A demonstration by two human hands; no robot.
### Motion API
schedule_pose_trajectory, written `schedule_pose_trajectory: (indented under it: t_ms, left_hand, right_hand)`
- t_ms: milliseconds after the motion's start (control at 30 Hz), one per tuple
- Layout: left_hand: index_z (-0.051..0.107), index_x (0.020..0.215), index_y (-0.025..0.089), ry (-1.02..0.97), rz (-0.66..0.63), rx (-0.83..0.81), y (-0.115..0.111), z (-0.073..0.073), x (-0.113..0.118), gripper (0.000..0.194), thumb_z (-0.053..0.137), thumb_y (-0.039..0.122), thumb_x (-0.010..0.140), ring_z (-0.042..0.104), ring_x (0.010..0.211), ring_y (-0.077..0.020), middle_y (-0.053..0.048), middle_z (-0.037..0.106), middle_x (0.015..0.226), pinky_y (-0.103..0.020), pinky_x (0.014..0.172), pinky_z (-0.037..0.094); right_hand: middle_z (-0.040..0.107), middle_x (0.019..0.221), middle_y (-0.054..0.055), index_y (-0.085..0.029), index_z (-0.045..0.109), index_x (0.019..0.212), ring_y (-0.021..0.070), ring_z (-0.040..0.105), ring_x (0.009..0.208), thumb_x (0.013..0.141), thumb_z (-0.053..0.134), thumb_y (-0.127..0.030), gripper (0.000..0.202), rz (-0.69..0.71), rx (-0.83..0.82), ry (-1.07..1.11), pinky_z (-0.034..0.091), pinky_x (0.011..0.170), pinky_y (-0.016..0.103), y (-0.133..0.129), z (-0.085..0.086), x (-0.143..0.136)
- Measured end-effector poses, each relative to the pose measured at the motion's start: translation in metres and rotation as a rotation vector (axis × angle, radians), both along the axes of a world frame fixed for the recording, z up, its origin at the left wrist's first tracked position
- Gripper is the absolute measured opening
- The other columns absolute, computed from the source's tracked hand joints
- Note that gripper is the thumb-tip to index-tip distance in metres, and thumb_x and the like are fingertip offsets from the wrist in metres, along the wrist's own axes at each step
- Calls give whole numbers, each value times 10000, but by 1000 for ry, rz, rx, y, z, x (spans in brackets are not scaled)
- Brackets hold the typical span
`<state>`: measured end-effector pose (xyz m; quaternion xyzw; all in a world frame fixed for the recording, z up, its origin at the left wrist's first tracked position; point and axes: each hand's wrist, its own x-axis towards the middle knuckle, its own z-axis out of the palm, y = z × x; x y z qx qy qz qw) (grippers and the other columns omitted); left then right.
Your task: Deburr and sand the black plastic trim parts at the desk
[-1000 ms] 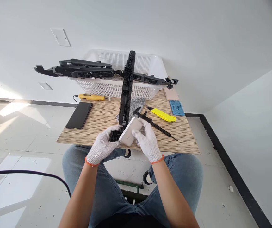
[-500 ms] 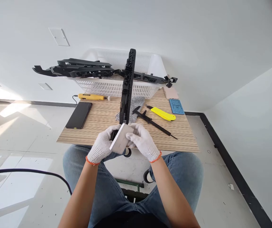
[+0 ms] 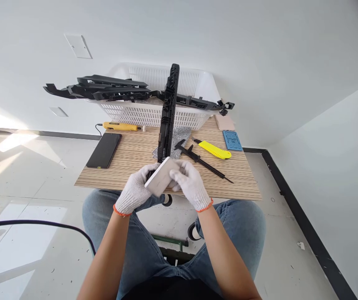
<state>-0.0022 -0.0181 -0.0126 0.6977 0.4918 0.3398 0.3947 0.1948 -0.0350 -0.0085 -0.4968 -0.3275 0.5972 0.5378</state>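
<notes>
Clasped the near end of a long black ribbed plastic strip [image 3: 167, 116] above the desk [image 3: 129, 162] in the curled left hand [image 3: 135, 189]. Pinched a flat white rectangular block [image 3: 160, 177] in the nearly closed right hand [image 3: 191, 185]. Seemed light, stiff, probably fragile at the strip's thin ribs; best gripped along its solid edges.

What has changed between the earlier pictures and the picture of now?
The white block, in the right hand, slid to the person's left and nearer, then a little away again; the right hand moved with it. Nothing was taken hold of or let go. The left hand still holds the long black part; caliper, yellow knife and phone stayed.
</notes>
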Motion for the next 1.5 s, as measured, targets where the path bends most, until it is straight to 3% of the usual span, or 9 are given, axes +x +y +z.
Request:
schedule_pose_trajectory:
  t_ms: [167, 300, 533, 667, 800, 933, 1067, 1233, 1500]
  left_hand:
    - [725, 1212, 214, 1, 58, -36, -1, 0, 1, 481, 792, 369, 762, 762, 1136, -302, -72, 813, 1201, -471, 1053, 605]
    - [725, 1217, 213, -64, 33, -14, -1, -2, 1, 502, 792, 341, 737, 731, 1225, -305, -84, 793, 1276, -472, 1129, 563]
    - [730, 1245, 214, -53, -3, -3, 0, 0, -1, 527, 792, 339, 736, 722, 1236, -327, -103, 783, 1311, -485, 1127, 556]
    - [739, 1220, 224, -12, 50, -39, 0, -1, 0, 495, 791, 334, 740, 758, 1120, -306, -68, 810, 1200, -479, 1054, 595]
    - [730, 1266, 203, -74, 25, -57, -1, -2, 0, 550, 803, 333, 736, 746, 1160, -322, -108, 792, 1265, -463, 1053, 593]
    - [732, 1236, 216, -9, 53, -66, 0, -1, 0, 503, 790, 360, 758, 758, 1105, -307, -71, 811, 1186, -477, 1033, 601]
    - [725, 1243, 195, -68, 5, -18, -1, 2, 1, 511, 767, 385, 770, 745, 1167, -326, -107, 794, 1257, -486, 1067, 587]
    - [742, 1137, 231, -23, 68, -45, -2, 6, 4, 409, 786, 325, 741, 769, 1070, -289, -45, 822, 1121, -454, 1009, 622]
    - [732, 1153, 221, -95, 83, -59, -1, 3, 3, 459, 806, 330, 712, 756, 1136, -302, -74, 812, 1206, -477, 1052, 610]
  right_hand:
    - [647, 707, -59, -223, 576, 1095, 93, 578, 477, 703, 866, -557, 591, -128, -17, 26, 448, 391, 191, 1, 2, 3]
    - [662, 721, -60, -226, 589, 1146, 104, 597, 477, 665, 897, -522, 644, 37, -32, -9, 411, 376, 182, -1, 3, 4]
    - [689, 778, -44, -238, 614, 1121, 112, 628, 509, 668, 891, -455, 574, 108, -63, -56, 431, 380, 184, -5, 9, -1]
    - [649, 711, -71, -244, 563, 1080, 95, 579, 445, 672, 856, -516, 571, -52, -107, 10, 334, 338, 160, -4, 11, -5]
    - [667, 715, -68, -243, 560, 1058, 101, 598, 444, 649, 876, -473, 565, 67, -112, -20, 357, 341, 164, -4, 10, -8]
    - [641, 676, -81, -247, 536, 1055, 89, 569, 421, 671, 849, -523, 567, -84, -100, 31, 316, 332, 157, -4, 11, -9]
    - [665, 702, -69, -239, 565, 1069, 98, 587, 435, 642, 887, -453, 576, 63, -117, -25, 364, 342, 169, -5, 11, -8]
    - [629, 671, -84, -250, 513, 1034, 83, 545, 421, 667, 843, -500, 553, -149, -80, 50, 293, 343, 156, -3, 9, -3]
    - [608, 628, -94, -242, 552, 1104, 96, 543, 425, 685, 838, -500, 569, -17, -63, 10, 317, 363, 171, -6, 8, 1]
